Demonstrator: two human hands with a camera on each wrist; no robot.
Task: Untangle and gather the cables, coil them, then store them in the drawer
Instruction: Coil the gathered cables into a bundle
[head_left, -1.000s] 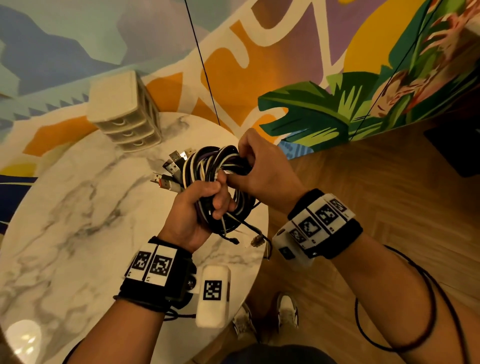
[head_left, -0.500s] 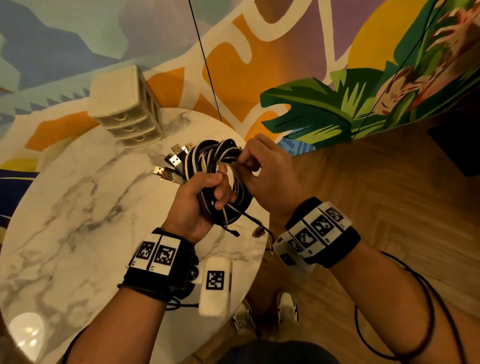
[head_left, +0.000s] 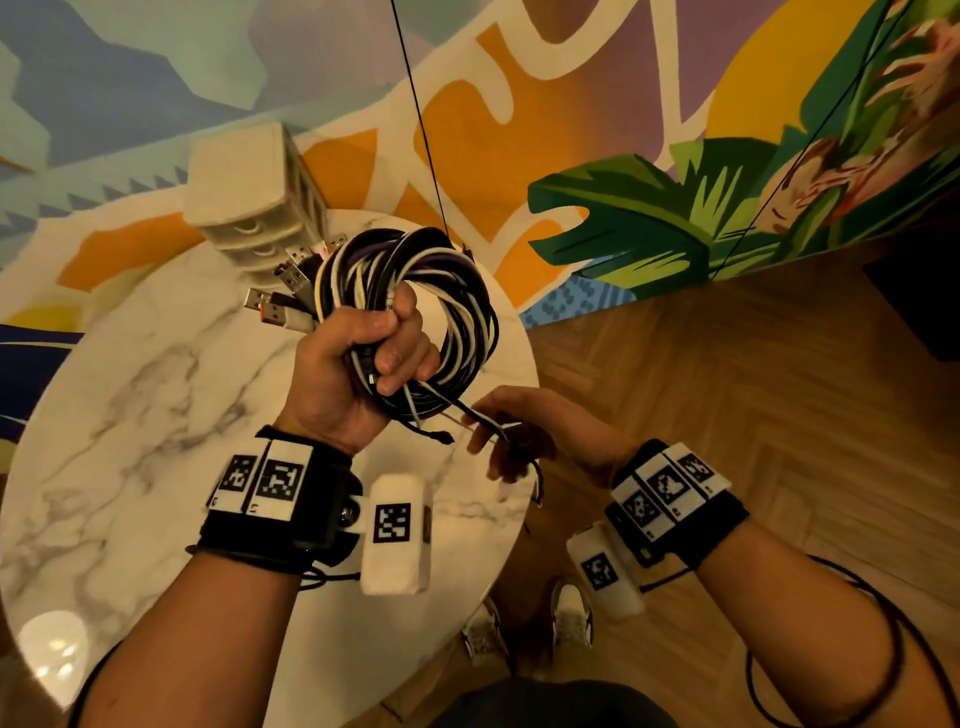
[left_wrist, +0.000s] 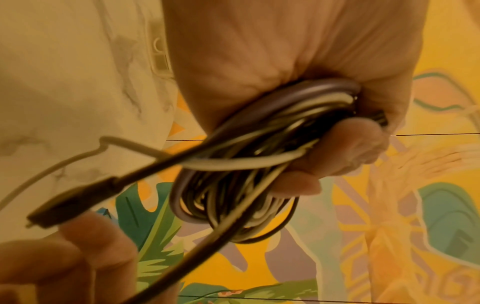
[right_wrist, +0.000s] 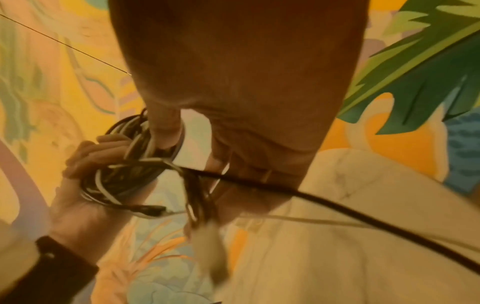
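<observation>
My left hand (head_left: 363, 358) grips a coil of black, white and purple cables (head_left: 457, 291) and holds it up over the marble table (head_left: 130, 415). Several USB plugs (head_left: 275, 312) stick out of the coil to the left. Loose cable ends (head_left: 467, 415) trail from the coil's underside to my right hand (head_left: 524, 431), which is lower and to the right and curls its fingers round them. In the left wrist view a black plug (left_wrist: 72, 201) lies over the right hand's fingers. The right wrist view is blurred. The small white drawer unit (head_left: 249, 208) stands at the table's far edge with its drawers closed.
The round table's edge (head_left: 524, 467) runs just under my right hand, with wooden floor (head_left: 727, 415) and my shoes (head_left: 571, 613) beyond it. A painted wall stands behind the table. A thin black wire (head_left: 421, 130) hangs in front of the wall.
My left hand has lifted the coil higher and turned it. My right hand has left the top of the coil and dropped to the loose ends below it.
</observation>
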